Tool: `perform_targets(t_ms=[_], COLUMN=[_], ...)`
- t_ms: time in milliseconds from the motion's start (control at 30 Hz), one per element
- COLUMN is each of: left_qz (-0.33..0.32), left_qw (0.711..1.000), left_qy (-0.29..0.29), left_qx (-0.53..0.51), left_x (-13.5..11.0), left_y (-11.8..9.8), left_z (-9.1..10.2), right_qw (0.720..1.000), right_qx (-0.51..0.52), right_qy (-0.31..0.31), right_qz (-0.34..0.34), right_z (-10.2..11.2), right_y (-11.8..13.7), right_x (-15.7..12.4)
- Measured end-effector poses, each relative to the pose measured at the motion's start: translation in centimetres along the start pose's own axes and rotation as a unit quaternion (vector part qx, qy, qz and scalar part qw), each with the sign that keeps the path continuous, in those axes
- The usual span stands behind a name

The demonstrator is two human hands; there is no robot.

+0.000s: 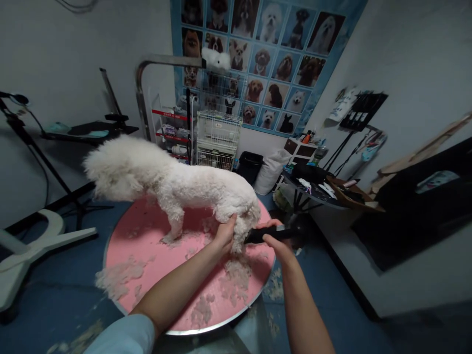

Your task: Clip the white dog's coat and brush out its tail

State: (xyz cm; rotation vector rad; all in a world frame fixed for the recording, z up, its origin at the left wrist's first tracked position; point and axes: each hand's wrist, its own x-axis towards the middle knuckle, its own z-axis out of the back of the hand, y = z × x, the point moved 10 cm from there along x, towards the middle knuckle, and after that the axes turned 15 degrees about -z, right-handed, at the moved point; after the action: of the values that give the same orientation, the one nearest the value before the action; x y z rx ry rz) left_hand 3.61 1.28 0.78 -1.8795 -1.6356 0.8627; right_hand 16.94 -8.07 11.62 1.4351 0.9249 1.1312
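Observation:
A white dog (pixel 206 184) stands on a round pink grooming table (pixel 147 295), its fluffy head turned to the left. Its body fur is short, while the head and legs look woollier. My left hand (pixel 225 235) is closed around a hind leg, the fingers partly hidden behind it. In my right hand (pixel 275 237) are black hair clippers (pixel 260 235), their front end against the back of the hind leg. Clumps of cut fur (pixel 236 282) lie on the table around the paws.
A metal grooming arm (pixel 142 93) rises behind the dog. Wire cages (pixel 217 135) and a red-edged shelf rack (pixel 171 130) stand at the back wall. On the right is a dark side table (pixel 313 189) with tools on it. A white stand base (pixel 44 250) occupies the left floor.

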Motion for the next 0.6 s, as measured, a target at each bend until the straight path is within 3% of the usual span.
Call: perform_targets(t_ms=[67,133,300,400,467,600], left_qz=[0.013,0.017,0.011,0.015,0.025,0.027], left_qw=[1.000,1.000,0.999,0.998,0.999,0.999], left_qy=[0.007,0.006,-0.016,-0.029,-0.014,-0.005], left_qx=[-0.011,-0.010,0.033,0.050,0.036,0.020], left_x=[-0.1,-0.3,-0.7,-0.7,-0.7,-0.8], left_y=[0.4,0.4,-0.9,-1.0,-0.6,0.2], left_z=[-0.1,-0.2,-0.2,0.2,-0.1,-0.3], right_qw=[0.995,0.990,1.000,0.994,0.993,0.989], right_qx=[0.077,0.107,0.000,-0.012,0.005,0.130], right_qy=[-0.051,-0.074,0.007,0.057,0.054,-0.036], right_qz=[0.036,0.056,-0.021,-0.092,-0.107,-0.055], right_z=[1.9,2.3,-1.9,-2.6,-1.6,1.7], right_y=[1.1,1.9,0.7,-1.0,-1.2,-0.1], right_x=[-0.4,-0.6,1.0,1.8,2.2,2.7])
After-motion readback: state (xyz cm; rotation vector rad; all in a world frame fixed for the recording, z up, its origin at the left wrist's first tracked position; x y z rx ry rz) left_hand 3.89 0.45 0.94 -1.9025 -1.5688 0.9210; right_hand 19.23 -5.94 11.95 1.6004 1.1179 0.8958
